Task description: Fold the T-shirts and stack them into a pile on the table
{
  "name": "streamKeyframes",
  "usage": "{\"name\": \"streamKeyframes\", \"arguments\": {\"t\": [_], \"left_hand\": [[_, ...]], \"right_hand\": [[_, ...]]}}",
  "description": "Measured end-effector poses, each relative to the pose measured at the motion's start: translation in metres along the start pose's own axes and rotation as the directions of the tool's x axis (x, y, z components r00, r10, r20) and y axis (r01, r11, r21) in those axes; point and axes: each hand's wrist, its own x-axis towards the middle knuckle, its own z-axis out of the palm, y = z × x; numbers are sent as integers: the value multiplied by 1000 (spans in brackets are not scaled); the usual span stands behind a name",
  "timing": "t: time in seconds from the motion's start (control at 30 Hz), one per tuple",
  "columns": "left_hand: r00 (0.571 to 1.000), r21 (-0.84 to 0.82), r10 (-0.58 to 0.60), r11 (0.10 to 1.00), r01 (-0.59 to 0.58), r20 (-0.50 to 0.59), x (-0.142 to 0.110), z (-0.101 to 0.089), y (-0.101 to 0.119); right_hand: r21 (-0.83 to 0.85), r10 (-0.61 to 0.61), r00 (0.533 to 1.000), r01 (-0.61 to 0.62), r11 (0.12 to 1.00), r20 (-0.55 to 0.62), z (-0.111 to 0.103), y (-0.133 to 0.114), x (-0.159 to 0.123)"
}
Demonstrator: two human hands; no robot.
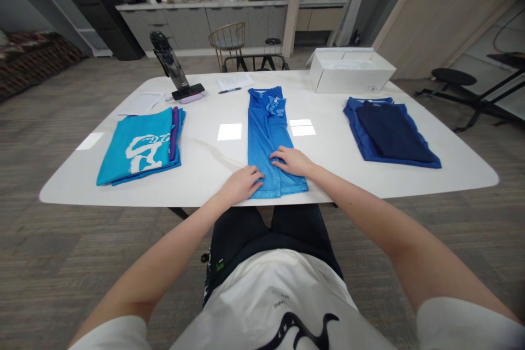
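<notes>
Lightly, left hand point(240, 184) and right hand point(292, 161) on slick blue jersey point(266, 136)

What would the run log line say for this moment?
left hand: on blue shirt | right hand: on same shirt | shirt: folded lengthwise on white table | beside: folded teal shirt, folded dark-blue shirt

Shirt I'm touching point(266, 142): mottled mid-blue, lighter blue patch near the collar
Left folded shirt point(137, 145): turquoise with white print, purple along one edge
Right folded shirt point(363, 134): royal blue, navy panel on top
Tabletop point(205, 164): white
</notes>
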Motion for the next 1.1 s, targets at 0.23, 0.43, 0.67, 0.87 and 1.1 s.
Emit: {"name": "streamKeyframes", "arguments": {"t": [0.23,0.43,0.67,0.87,1.1], "left_hand": [[999,153,-32,988,36,-29,-9,10,14],[998,-12,65,998,-65,-17,-12,2,-8],[979,-168,203,967,-194,37,-13,-6,-30],[975,-273,181,952,-140,131,-12,-13,-41],[980,-331,181,933,-143,86,-8,-9,-44]], "right_hand": [[-87,-8,999,4,996,-46,6,-5,-16],[-87,-7,1000,5,996,-25,-4,-18,-44],[-143,-140,988,148,979,69,-24,6,-72],[-162,-138,973,169,972,184,-40,39,-93],[-163,-202,957,237,958,207,-40,34,-100]]}}
